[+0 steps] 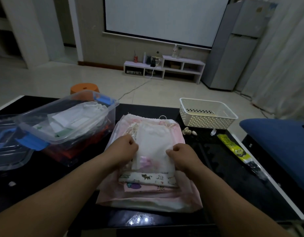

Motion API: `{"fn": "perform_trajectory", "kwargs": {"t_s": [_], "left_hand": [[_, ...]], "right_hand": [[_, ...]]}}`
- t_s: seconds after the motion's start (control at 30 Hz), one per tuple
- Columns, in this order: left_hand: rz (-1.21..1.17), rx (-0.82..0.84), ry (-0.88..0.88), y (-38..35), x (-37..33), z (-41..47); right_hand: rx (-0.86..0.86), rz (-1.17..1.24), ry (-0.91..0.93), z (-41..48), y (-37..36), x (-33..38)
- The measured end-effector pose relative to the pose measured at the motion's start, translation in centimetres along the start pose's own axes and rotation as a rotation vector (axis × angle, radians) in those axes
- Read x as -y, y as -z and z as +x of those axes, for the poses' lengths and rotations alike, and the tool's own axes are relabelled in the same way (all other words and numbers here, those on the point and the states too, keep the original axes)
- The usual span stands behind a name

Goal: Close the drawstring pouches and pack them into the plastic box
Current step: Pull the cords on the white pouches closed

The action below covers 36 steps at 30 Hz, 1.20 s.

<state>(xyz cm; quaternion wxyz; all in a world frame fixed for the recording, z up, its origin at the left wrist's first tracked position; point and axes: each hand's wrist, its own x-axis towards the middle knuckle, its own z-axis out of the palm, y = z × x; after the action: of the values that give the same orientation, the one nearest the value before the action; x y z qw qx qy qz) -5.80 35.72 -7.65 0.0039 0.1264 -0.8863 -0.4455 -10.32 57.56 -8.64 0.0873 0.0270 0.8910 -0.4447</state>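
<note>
So the plastic box (69,124) sits far left on the desk (216,159), lid off, a few pouches already inside, close enough for an easy drop. My left hand (126,147) and right hand (181,155) each pinch a side edge of the white pouch (153,144) topping the stack, keeping it flat. Empty white basket (207,115) is far right, out of the way.

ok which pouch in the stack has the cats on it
The cat-print pouch, a white strip with small cats, showing just below the plain white pouch that both hands grip. The pink pouch beneath it has other prints.
</note>
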Motion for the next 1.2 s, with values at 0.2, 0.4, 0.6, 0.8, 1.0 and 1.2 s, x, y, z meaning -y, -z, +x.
{"fn": "perform_trajectory", "kwargs": {"t_s": [0.2,0.4,0.6,0.8,1.0,1.2], "left_hand": [[-0.405,0.237,0.169,-0.6,0.7,-0.8],[-0.661,0.328,0.294,1.1,0.1,-0.7],[-0.527,0.357,0.381,0.6,1.2,-0.8],[-0.673,0.189,0.333,0.3,1.7,0.5],[-0.631,0.229,0.254,0.1,0.5,0.4],[-0.765,0.211,0.180,-0.4,-1.0,1.2]], "right_hand": [[0.038,0.107,0.047,-1.0,0.5,0.9],[0.236,0.483,-0.206,-0.3,1.6,1.0],[0.426,0.351,-0.277,-0.1,-0.1,-0.5],[0.557,0.292,-0.224,0.1,1.6,-0.2],[0.343,0.589,-0.155,1.3,0.1,1.0],[0.213,0.675,-0.039,1.8,-0.5,3.0]]}}
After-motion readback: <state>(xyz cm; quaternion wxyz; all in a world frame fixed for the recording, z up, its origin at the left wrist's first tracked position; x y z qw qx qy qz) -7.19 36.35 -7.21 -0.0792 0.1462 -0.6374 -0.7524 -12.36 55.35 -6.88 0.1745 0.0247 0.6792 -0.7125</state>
